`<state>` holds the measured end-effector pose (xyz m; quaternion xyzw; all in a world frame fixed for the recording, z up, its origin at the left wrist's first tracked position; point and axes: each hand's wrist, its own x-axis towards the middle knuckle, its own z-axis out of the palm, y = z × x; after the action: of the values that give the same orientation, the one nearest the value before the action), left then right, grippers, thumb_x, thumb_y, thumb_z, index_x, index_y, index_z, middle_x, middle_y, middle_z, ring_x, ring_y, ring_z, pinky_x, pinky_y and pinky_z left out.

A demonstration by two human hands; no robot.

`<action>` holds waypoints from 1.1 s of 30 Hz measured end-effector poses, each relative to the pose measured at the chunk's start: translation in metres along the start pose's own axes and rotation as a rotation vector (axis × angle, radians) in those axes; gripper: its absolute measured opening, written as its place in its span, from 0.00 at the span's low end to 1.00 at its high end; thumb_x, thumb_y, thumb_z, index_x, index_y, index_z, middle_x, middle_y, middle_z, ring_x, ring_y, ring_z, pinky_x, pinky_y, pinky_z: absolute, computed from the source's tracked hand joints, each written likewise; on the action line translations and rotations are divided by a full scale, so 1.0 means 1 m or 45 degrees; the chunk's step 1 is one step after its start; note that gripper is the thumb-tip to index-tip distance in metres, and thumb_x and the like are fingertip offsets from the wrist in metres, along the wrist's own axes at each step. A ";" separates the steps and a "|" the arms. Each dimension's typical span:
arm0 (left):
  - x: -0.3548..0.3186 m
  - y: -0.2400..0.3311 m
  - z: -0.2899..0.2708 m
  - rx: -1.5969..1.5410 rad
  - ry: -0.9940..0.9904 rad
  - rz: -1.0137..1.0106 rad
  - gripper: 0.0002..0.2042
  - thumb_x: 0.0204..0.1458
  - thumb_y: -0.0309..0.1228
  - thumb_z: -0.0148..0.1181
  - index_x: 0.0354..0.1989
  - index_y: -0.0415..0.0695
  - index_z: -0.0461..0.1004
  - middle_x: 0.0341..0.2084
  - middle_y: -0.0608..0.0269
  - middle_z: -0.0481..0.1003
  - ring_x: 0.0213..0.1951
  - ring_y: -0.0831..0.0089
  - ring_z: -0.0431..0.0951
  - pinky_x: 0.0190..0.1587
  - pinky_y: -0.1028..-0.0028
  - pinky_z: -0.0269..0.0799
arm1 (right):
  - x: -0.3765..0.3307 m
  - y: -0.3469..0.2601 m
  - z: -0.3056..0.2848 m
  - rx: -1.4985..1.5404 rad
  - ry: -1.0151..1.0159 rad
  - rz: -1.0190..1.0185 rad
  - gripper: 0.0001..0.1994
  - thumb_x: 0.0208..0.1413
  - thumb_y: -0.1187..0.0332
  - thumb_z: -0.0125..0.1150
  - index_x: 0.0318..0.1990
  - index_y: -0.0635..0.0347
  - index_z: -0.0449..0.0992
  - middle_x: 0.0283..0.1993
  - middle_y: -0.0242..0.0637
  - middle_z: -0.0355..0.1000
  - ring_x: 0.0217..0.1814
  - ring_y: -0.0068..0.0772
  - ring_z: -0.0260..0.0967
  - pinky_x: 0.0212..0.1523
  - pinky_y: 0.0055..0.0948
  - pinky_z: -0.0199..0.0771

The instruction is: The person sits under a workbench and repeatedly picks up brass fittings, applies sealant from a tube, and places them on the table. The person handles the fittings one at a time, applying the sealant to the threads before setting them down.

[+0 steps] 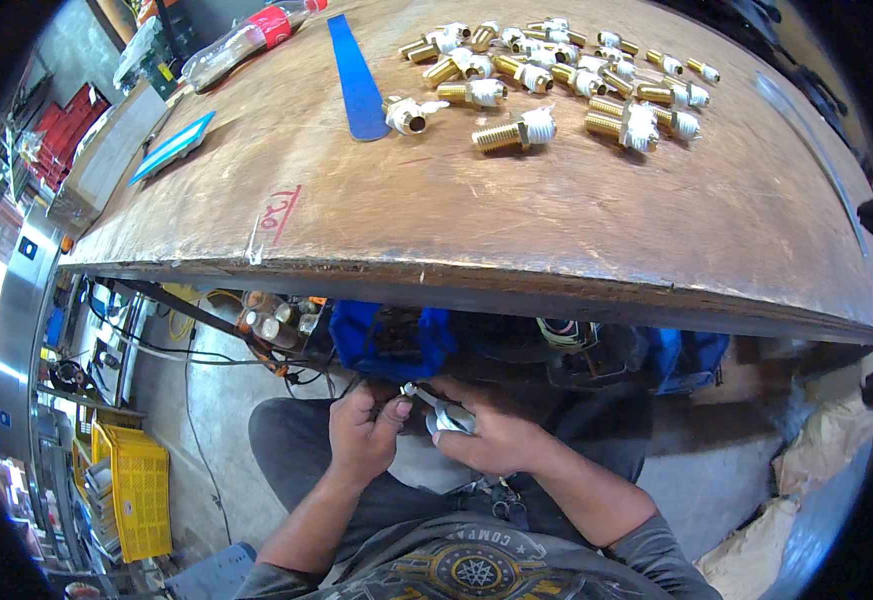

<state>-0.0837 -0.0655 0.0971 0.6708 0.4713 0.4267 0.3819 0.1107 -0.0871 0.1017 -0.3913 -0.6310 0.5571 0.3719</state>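
Observation:
Below the table's front edge, over my lap, my left hand [365,428] pinches a small threaded fitting [409,389]. Its end shows white tape, while my fingers hide most of its body. Close on its right, my right hand [497,438] grips a roll of white thread seal tape [454,420]. A strip of tape runs from the roll to the fitting. On the tabletop lie several brass fittings [515,132] with white tape wrapped on their threads, bunched toward the far right.
The wooden table [377,215] spans the view above my hands. On it lie a blue strip [357,85], a blue-edged flat object [174,148] and a plastic bottle [242,48]. Blue bins [441,345] stand beneath. A yellow crate [137,490] is at left, brown paper [827,440] at right.

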 end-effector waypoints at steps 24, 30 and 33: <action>0.007 0.000 0.006 0.522 0.138 0.583 0.08 0.38 0.24 0.66 0.28 0.41 0.76 0.23 0.57 0.76 0.24 0.59 0.76 0.26 0.67 0.70 | 0.007 -0.007 0.003 -0.171 0.250 0.029 0.18 0.55 0.59 0.60 0.46 0.63 0.70 0.44 0.47 0.70 0.47 0.44 0.68 0.49 0.38 0.68; 0.005 0.001 0.007 0.580 0.190 0.717 0.09 0.37 0.24 0.67 0.29 0.43 0.76 0.23 0.59 0.76 0.22 0.61 0.75 0.24 0.68 0.69 | 0.007 -0.015 0.002 -0.464 0.404 -0.238 0.12 0.54 0.62 0.61 0.39 0.62 0.74 0.39 0.45 0.70 0.42 0.44 0.68 0.44 0.36 0.68; 0.008 0.003 0.010 0.574 0.156 0.695 0.10 0.38 0.25 0.68 0.30 0.41 0.76 0.25 0.58 0.77 0.24 0.62 0.76 0.26 0.69 0.70 | 0.008 -0.014 0.000 -0.489 0.443 -0.290 0.11 0.53 0.63 0.61 0.37 0.62 0.75 0.38 0.45 0.71 0.41 0.44 0.69 0.43 0.37 0.69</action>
<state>-0.0725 -0.0598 0.0978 0.8127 0.3789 0.4376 0.0673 0.1061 -0.0808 0.1159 -0.4710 -0.6916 0.3062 0.4540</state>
